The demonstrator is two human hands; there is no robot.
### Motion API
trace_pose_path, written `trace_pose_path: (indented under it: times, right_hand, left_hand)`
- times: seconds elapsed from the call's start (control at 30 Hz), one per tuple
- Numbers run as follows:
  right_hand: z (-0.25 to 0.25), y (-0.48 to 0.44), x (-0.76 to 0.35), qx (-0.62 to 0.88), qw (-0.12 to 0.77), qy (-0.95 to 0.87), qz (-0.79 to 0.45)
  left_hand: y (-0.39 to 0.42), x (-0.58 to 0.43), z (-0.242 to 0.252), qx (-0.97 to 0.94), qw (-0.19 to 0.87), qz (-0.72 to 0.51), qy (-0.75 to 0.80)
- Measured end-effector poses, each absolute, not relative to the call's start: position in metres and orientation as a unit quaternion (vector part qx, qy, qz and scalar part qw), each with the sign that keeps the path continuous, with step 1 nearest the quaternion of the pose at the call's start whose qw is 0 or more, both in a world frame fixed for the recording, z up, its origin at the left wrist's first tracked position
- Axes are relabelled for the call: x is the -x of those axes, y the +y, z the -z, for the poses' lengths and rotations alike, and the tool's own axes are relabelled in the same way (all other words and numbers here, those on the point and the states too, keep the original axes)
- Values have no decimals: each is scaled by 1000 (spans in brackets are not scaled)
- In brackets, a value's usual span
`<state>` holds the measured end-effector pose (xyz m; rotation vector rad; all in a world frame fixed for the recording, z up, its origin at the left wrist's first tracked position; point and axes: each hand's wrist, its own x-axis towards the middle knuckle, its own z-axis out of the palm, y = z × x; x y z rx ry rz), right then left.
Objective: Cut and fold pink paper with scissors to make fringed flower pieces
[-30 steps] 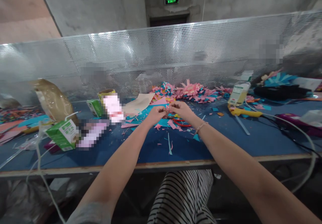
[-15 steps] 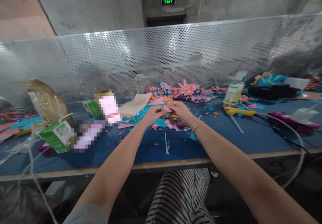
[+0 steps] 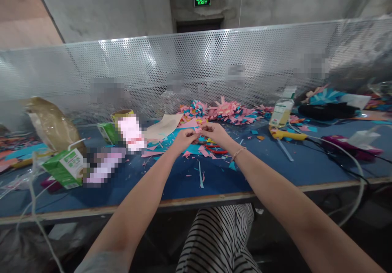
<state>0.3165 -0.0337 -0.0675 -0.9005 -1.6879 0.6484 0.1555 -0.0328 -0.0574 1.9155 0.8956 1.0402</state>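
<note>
Beyond and above the cream sheet (image 3: 165,126), a lit green sign (image 3: 202,0) read "安全出口" with "EXIT" beneath. Left of the sheet and nearer the person, a green-and-white drink carton (image 3: 69,167) bore printing too small to read; so did the second green carton (image 3: 107,133), just left of the sheet. Well to the sheet's right stood a bottle (image 3: 279,113) with an equally unreadable label, and a yellow glue gun (image 3: 292,136) lay there on the table (image 3: 174,179). Just to the sheet's right, a small pink paper piece (image 3: 197,129) sat between the fingertips of the left hand (image 3: 183,137) and right hand (image 3: 218,132); the fingers of both were pinched on it, partly hiding its shape.
</note>
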Motion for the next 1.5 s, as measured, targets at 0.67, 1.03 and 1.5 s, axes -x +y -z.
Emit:
trace_pose_path:
  times: [0.67, 1.03, 1.5]
  right_hand:
    - [71, -27, -318, 362, 556, -703, -256]
    - [65, -35, -315, 372, 559, -708, -220]
    - [67, -36, -315, 343, 587, -714, -167]
  left_hand:
    - [-40, -158, 51, -738, 394, -430, 340]
    - [-35, -159, 55, -717, 429, -428, 343]
    - [-37, -156, 45, -484, 659, -489, 304]
